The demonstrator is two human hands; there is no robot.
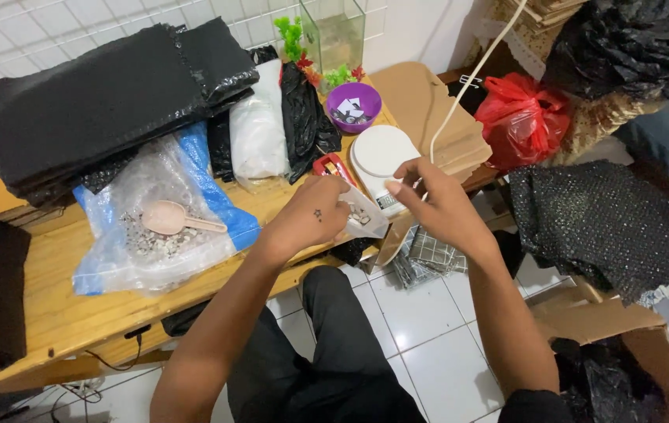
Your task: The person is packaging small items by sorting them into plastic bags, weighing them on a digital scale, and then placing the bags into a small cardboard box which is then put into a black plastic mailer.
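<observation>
The left hand is closed around a small clear plastic pouch, fingers curled over its left edge. The right hand pinches the pouch's upper right edge, remaining fingers spread. The pouch lies between both hands, its long axis running from 10 to 4 o'clock; its contents appear to be small pale pieces. At 12 o'clock sits a white digital scale. At 9 o'clock, a pink scoop rests on a large clear bag.

A glossy clear plastic pouch is crinkling above a matt, grainy wooden tabletop; the smooth white plastic scale is shining beside shiny black plastic bags.
</observation>
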